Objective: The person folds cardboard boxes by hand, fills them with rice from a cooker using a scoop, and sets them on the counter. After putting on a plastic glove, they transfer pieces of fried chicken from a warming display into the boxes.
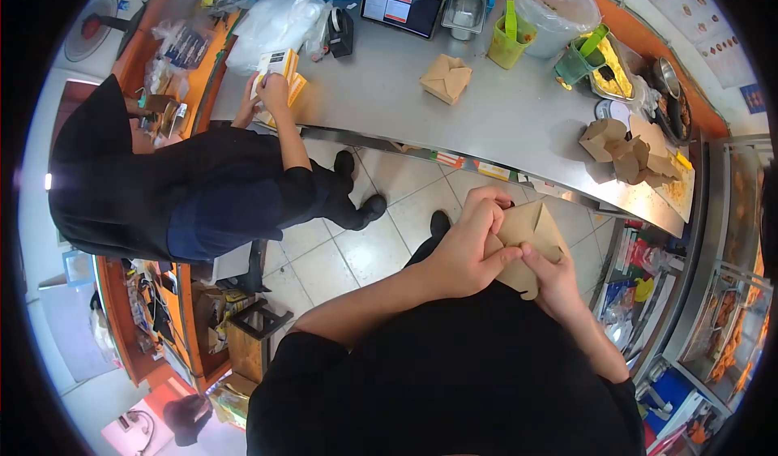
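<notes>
Both of my hands hold a brown cardboard box in front of my chest, short of the counter's edge. My left hand is closed on its left side, the thumb pressing on the card. At the right and below, my right hand grips the same box, its thumb near the other thumb and its other fingers mostly behind the card. A flap with a curved tab hangs at the bottom. Another brown box, folded closed, sits on the steel counter. Several open brown boxes stand at the counter's right end.
At the left, a co-worker in dark clothes holds a white and yellow box over the counter. A tablet, a steel container, a green container and a clear bin line the back. Shelves stand at right.
</notes>
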A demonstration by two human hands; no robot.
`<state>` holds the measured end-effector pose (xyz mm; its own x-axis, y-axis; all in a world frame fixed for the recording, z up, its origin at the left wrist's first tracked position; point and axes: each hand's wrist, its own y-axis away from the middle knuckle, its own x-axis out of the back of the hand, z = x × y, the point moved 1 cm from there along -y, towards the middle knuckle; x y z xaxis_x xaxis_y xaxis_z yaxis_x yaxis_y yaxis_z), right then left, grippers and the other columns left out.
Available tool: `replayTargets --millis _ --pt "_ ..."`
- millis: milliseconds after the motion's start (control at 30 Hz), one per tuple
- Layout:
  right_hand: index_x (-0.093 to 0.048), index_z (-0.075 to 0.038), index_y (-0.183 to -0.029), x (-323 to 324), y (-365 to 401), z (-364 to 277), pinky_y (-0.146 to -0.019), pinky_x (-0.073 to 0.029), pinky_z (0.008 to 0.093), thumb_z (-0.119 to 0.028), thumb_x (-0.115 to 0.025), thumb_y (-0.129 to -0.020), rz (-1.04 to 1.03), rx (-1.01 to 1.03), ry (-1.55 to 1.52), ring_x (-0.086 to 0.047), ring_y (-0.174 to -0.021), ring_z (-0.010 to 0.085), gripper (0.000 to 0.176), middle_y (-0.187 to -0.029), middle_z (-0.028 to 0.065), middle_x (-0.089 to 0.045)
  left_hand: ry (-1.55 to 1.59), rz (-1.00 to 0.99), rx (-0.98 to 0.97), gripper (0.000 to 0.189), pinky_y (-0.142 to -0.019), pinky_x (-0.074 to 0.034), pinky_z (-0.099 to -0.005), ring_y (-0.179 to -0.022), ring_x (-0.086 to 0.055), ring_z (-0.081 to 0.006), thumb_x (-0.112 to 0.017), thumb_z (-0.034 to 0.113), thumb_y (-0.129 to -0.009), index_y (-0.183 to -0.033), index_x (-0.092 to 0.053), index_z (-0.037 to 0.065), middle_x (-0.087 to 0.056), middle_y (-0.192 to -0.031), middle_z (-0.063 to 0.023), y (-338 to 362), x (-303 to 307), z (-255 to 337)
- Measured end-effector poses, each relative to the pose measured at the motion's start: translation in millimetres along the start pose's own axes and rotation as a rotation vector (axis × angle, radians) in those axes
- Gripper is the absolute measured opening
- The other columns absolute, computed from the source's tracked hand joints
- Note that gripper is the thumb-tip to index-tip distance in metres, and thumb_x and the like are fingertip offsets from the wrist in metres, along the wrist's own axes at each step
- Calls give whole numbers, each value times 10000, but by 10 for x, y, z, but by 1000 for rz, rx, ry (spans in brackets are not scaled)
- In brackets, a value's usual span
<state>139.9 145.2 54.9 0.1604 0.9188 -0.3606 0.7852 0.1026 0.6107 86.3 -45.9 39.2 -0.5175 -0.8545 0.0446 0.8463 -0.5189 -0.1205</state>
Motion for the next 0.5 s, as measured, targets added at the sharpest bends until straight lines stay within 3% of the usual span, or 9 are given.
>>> replayTargets --millis 67,300,433,500 --pt "-525 11 -1400 -28 0 47 -965 -558 386 -209 -654 -1032 -10 59 24 -654 -1165 230 448 -1305 140 -635 -68 57 -65 412 -1065 -392 -433 -1227 -458 -310 -745 152 -941 -1022 -348 77 -390 -1350 -225 -7 -15 -2" --pt "-489 14 -1433 -165 -102 -143 -1001 -554 419 -194 -639 -1034 -133 -110 -218 -649 -1189 257 474 -1333 142 -619 60 1 -101 268 -1134 -307 -427 -1291 -399 -279 -622 130 -1008 -1046 -364 68 -389 -1381 -223 23 199 0" --pt "-520 14 -1408 -324 -79 -124 -994 -558 428 -196 -646 -1028 -178 -174 -288 -664 -1162 256 452 -1311 147 -633 59 69 -88 269 -1114 -338 -410 -1267 -434 -263 -622 101 -999 -1123 -389 48 -404 -1384 -209 74 190 -20" --pt "-564 16 -1367 -203 -193 30 -998 -553 424 -196 -654 -1023 -156 -166 -281 -668 -1156 244 414 -1292 148 -651 -206 116 -107 283 -1078 -393 -383 -1238 -479 -240 -614 63 -992 -1195 -421 21 -427 -1383 -185 54 144 -65"
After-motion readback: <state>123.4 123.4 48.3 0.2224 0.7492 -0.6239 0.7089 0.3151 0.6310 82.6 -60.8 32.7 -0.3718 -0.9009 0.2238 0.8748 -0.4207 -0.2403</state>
